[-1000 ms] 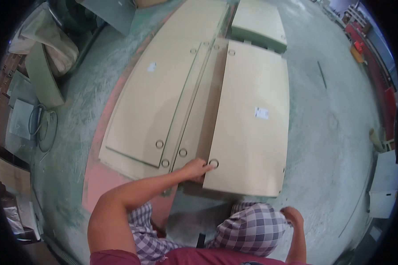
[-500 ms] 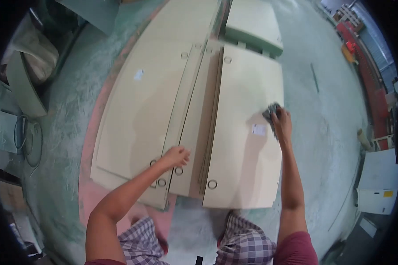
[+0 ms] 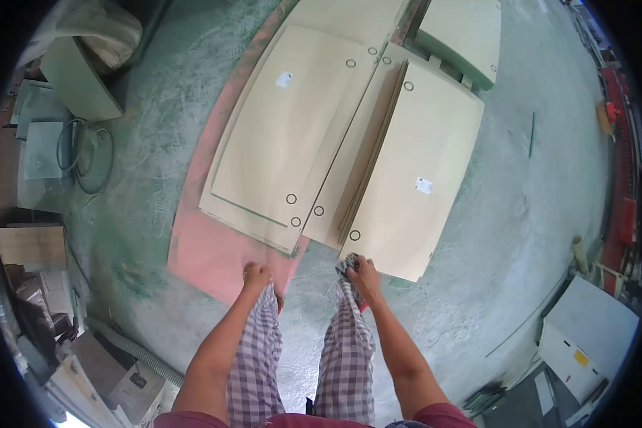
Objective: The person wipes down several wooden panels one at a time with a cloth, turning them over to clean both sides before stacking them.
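My right hand (image 3: pixel 364 278) is closed round a crumpled dark grey cloth (image 3: pixel 347 265) at the near left corner of the right-hand cream panel (image 3: pixel 421 150). That panel lies on top of a stack and bears a small white label (image 3: pixel 424 185) and dark ring marks near its left edge. My left hand (image 3: pixel 257 274), its fingers curled in with nothing visible in them, hangs over the pink sheet (image 3: pixel 214 246), just short of the left-hand cream panels (image 3: pixel 285 128). These also carry a white label (image 3: pixel 284 79) and ring marks.
Another cream panel (image 3: pixel 464 32) lies at the far right on green supports. A coiled hose (image 3: pixel 93 160) and metal sheets are on the floor to the left. A white cabinet-like box (image 3: pixel 585 335) stands at the lower right, and a red beam (image 3: pixel 620 143) runs along the right.
My right hand has brought the cloth from the panel's right side down to its near left corner. My left hand has drawn back towards me, and the view has shifted.
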A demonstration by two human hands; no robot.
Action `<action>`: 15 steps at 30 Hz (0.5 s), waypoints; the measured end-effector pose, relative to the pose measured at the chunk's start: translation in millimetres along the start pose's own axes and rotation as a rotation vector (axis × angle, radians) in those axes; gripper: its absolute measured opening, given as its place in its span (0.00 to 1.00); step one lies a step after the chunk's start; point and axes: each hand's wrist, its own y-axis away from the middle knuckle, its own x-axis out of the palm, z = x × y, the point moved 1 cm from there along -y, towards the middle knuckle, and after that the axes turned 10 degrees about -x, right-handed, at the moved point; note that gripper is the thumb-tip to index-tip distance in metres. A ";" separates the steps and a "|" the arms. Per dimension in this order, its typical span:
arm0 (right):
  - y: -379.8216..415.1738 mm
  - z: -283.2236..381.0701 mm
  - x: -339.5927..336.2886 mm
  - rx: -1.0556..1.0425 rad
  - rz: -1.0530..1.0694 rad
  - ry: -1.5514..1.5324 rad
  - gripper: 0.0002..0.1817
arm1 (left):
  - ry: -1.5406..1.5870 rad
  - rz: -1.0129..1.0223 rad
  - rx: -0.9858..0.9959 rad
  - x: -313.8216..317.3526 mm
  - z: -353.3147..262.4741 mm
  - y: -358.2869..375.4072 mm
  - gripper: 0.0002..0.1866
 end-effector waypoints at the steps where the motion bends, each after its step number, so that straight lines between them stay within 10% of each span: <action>1: 11.5 2.7 -5.4 0.005 -0.046 -0.040 0.19 | -0.039 -0.028 0.008 -11.5 6.0 20.5 0.13; 8: 148.2 17.6 -127.4 0.124 -0.041 -0.066 0.23 | -0.335 -0.149 0.029 -66.3 34.7 162.0 0.18; 15: 283.5 11.0 -256.4 0.174 0.129 -0.031 0.22 | 0.297 0.086 0.109 -62.0 -39.4 336.7 0.13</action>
